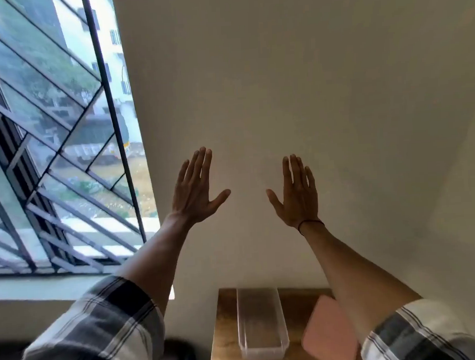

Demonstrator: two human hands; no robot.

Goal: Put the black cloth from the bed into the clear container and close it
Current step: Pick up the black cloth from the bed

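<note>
Both my hands are raised in front of a plain cream wall, backs toward me, fingers spread. My left hand and my right hand hold nothing. Far below them, a clear rectangular container stands open and empty on a small wooden table. Beside it to the right lies a pink flat lid-like piece, partly behind my right forearm. No black cloth and no bed are in view.
A large window with a dark metal grille fills the left side, with a pale sill under it. Something dark sits low, left of the table. The wall is directly ahead.
</note>
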